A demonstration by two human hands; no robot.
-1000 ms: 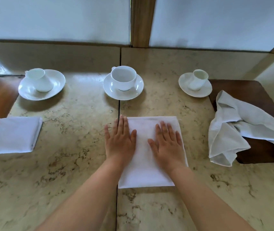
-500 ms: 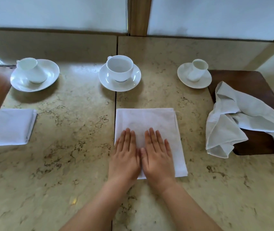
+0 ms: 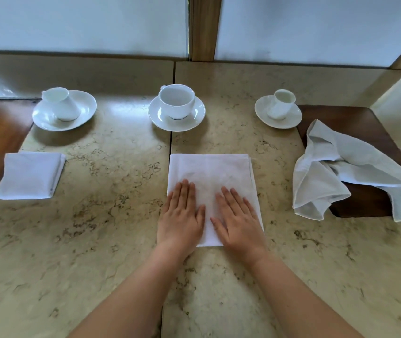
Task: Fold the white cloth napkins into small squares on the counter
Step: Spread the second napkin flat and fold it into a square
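Left hand [image 3: 181, 217] and right hand [image 3: 237, 219] are lying flat, fingers straight, pressing the folded napkin [image 3: 210, 174] at frame centre onto the tabletop [image 3: 97, 228], grasping nothing.

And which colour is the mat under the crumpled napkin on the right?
Dark brown, like wood. The mat shows in the head view, partly covered by the crumpled napkin.

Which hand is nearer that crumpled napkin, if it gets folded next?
Probably the right hand: the crumpled napkin lies on its side, while the left hand sits farther away. Both press flat on the middle napkin.
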